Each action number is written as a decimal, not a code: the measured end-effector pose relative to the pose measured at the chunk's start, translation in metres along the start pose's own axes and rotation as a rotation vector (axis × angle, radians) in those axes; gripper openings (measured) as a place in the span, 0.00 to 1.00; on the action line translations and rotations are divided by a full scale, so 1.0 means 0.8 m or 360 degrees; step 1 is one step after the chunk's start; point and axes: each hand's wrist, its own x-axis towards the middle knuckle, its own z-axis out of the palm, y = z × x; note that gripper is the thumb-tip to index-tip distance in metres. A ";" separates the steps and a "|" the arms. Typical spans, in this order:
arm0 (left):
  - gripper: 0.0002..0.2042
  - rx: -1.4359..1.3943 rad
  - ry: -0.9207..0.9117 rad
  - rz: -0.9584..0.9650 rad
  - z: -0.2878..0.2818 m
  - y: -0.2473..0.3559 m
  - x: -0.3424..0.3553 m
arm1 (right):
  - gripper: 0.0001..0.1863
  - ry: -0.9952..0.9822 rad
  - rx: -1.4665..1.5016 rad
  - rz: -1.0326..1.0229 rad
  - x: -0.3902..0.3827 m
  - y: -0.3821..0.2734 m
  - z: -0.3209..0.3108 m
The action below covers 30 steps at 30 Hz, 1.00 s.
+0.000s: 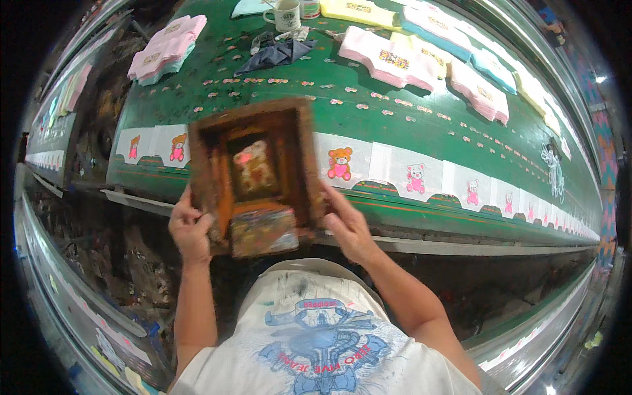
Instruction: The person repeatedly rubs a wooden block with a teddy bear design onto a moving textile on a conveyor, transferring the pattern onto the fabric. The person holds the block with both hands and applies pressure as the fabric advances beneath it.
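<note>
A wooden screen-printing frame (308,141), brown and stained, is held up over the near edge of the green table. My left hand (191,229) grips its left side, and my right hand (349,224) is closed on its right side. Through the mesh inside, a bear-shaped stencil (255,166) shows light with a pink patch. A paint-smeared block (264,232), perhaps a squeegee, rests at the frame's lower end. Beyond the frame lies a row of white fabric pieces; one has a brown bear (340,164) with a pink heart, another a paler bear (415,178).
The long green table (263,108) carries small printed marks in rows. Stacks of pink cloth (388,60), yellow and blue pieces lie at the back right, with another pink stack (170,46) at the left. A mug (284,16) and dark rag (275,56) sit at the back.
</note>
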 end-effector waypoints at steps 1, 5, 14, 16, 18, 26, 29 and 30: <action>0.15 -0.0061 0.0047 0.0050 -0.030 0.001 -0.009 | 0.43 -0.0140 0.0118 0.0089 0.008 -0.002 0.019; 0.16 0.0029 0.0405 -0.0111 -0.141 0.005 -0.064 | 0.49 -0.0703 0.0243 0.0105 0.052 -0.006 0.084; 0.13 0.0432 0.0969 -0.0227 -0.282 0.000 -0.126 | 0.51 -0.1191 -0.0022 0.0000 0.143 -0.009 0.249; 0.10 0.0236 0.1047 -0.0201 -0.309 0.004 -0.131 | 0.47 -0.1253 -0.0143 0.0038 0.162 -0.016 0.292; 0.11 0.0187 0.1096 -0.0178 -0.343 0.011 -0.136 | 0.46 -0.1306 -0.0156 0.0134 0.176 -0.019 0.343; 0.06 -0.0072 0.1365 0.0189 -0.475 0.043 -0.155 | 0.49 -0.1487 -0.0185 0.0074 0.212 -0.047 0.535; 0.05 -0.0294 0.1555 0.0270 -0.537 0.033 -0.210 | 0.48 -0.1665 -0.0229 0.0115 0.192 -0.042 0.627; 0.03 -0.0306 0.1612 0.0289 -0.552 0.030 -0.233 | 0.48 -0.1744 -0.0299 0.0108 0.188 -0.043 0.655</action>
